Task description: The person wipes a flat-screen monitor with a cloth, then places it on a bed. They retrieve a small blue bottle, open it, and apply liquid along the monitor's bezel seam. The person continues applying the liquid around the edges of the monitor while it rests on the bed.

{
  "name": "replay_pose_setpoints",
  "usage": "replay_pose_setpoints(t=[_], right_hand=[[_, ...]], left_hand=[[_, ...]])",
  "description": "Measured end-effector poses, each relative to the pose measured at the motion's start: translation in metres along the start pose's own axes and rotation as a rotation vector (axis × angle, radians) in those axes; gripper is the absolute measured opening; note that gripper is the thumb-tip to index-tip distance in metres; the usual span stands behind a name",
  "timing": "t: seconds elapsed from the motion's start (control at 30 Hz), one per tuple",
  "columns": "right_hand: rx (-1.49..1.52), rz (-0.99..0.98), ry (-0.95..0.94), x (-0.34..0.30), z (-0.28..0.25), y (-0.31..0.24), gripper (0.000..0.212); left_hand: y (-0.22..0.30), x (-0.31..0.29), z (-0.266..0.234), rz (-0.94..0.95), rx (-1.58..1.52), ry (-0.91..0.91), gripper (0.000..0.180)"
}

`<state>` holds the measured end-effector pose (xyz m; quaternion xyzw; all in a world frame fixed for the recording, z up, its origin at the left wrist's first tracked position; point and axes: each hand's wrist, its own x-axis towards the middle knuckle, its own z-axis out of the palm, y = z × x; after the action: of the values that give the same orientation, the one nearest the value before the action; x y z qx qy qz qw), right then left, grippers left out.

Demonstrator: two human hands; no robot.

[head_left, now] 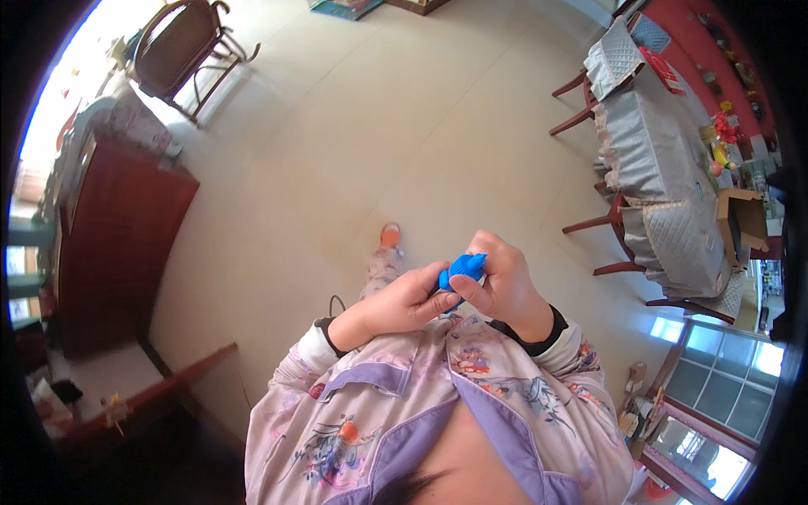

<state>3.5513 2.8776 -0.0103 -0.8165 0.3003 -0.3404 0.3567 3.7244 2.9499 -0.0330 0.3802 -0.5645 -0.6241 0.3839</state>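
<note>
A small bright blue object (465,268) with a narrow tip at its upper right is held between my two hands, in front of my chest. Its exact kind cannot be made out, since fingers cover much of it. My left hand (408,301) is closed, with thumb and fingers against its lower left side. Closed round the right side is my right hand (503,282), its thumb pressed across the front of the blue thing. Both forearms come out of pale floral sleeves with dark cuffs.
Pale floor tiles (337,126) stretch ahead of my orange shoe (390,235). A dark red wooden cabinet (126,227) stands left, below a rocking chair (172,50). On the right is a table under a silver cloth (656,151), with wooden chairs and a cardboard box (741,219).
</note>
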Motion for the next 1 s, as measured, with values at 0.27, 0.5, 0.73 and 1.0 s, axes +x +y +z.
replay_pose_setpoints(t=[0.27, 0.5, 0.73, 1.0], right_hand=[[-0.147, 0.149, 0.15, 0.17, -0.045, 0.074, 0.054], [-0.161, 0.154, 0.234, 0.257, -0.116, 0.171, 0.048], [-0.163, 0.075, 0.235, 0.367, -0.222, 0.269, 0.048], [-0.156, -0.007, 0.162, 0.489, -0.284, 0.373, 0.049]], left_hand=[[0.029, 0.175, -0.135, 0.04, 0.185, -0.125, 0.037], [0.025, 0.346, -0.193, 0.068, 0.143, -0.405, 0.027], [0.046, 0.514, -0.224, 0.079, 0.107, -0.439, 0.025], [0.052, 0.667, -0.292, 0.069, 0.032, -0.479, 0.03]])
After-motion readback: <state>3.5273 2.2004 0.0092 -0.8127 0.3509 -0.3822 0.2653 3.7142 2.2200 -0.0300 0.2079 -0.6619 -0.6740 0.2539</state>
